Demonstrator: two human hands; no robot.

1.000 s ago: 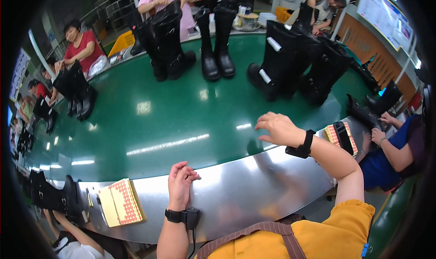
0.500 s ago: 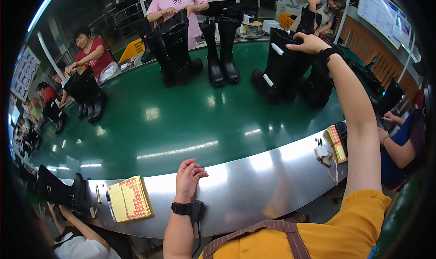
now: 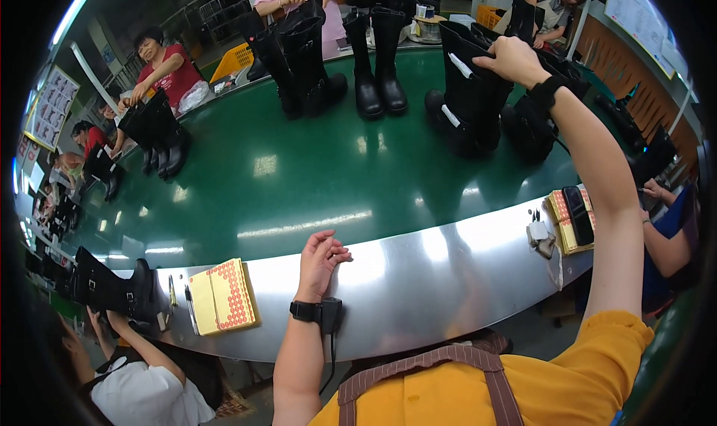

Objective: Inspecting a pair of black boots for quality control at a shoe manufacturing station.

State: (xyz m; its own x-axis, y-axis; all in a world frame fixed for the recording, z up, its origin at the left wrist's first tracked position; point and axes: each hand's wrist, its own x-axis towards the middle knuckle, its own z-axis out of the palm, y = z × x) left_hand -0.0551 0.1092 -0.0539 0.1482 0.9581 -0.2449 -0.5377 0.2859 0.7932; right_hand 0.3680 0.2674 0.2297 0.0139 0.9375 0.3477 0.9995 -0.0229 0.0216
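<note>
At the far right of the green worktop, a tall black boot (image 3: 469,101) stands upright with white strips on its side. My right hand (image 3: 515,61) reaches over to it, thumb and fingers closed on its upper rim. A second black boot (image 3: 530,131) stands just right of it, partly hidden. My left hand (image 3: 321,262) rests over the metal edge with nothing in it, its fingers loosely curled and apart. A small black box with a cable sits at the left wrist.
Further black boots (image 3: 379,67) stand along the far side. Yellow label sheets (image 3: 222,297) and a pen lie left on the metal edge (image 3: 418,291); a phone (image 3: 577,215) lies on more sheets at right. Co-workers stand across and at both sides, one handling a boot (image 3: 112,285) at lower left.
My right hand's fingers have closed from a looser spread onto the boot's rim. The whole view has shifted slightly, while my left hand stays over the metal edge.
</note>
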